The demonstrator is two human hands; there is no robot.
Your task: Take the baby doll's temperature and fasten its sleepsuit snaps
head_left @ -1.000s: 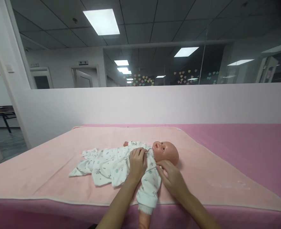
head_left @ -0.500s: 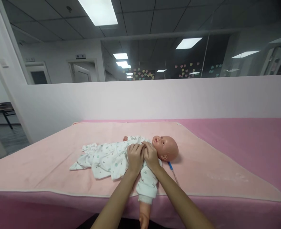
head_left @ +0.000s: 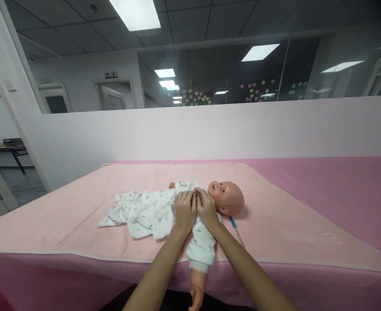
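Observation:
A baby doll point(head_left: 226, 199) lies on its back with its head to the right, dressed in a white printed baby top point(head_left: 154, 214). Over its upper chest, just below the chin, my left hand point(head_left: 185, 209) is closed with bent fingers on the top's fabric. Beside it and touching it, my right hand point(head_left: 206, 210) is likewise closed on the cloth near the collar, its fingertips meeting the left ones. What exactly lies under the fingertips is hidden. The doll's near arm point(head_left: 198, 283) extends toward me between my forearms, past the table's front edge.
A peach mat point(head_left: 80, 207) lies under the doll on a pink-covered table point(head_left: 355, 194). A thin stick with a blue end point(head_left: 233, 222), perhaps a thermometer or pen, rests by the doll's head. Behind rises a white half-wall point(head_left: 225, 131) with glass above.
The view has shifted slightly, so everything sits a little higher and further right. My hands stay at the doll's chest, with only a small shift of the fingers.

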